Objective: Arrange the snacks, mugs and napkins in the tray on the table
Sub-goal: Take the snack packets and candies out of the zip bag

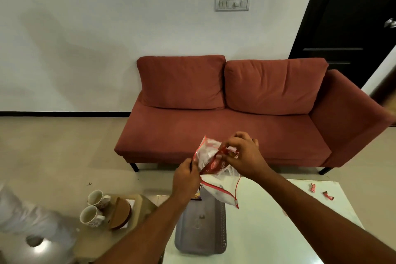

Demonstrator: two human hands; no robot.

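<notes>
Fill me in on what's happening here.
A person stands over a white table, holding a clear zip bag up in the air. The left hand grips the bag's edge while the right hand pulls a red snack packet from it. The grey tray below holds at most one small item at its far end. Two mugs wait on a side surface, and small red wrappers lie on the table.

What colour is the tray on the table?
Grey, translucent-looking; the tray shows in the head view, below the hands.
</notes>
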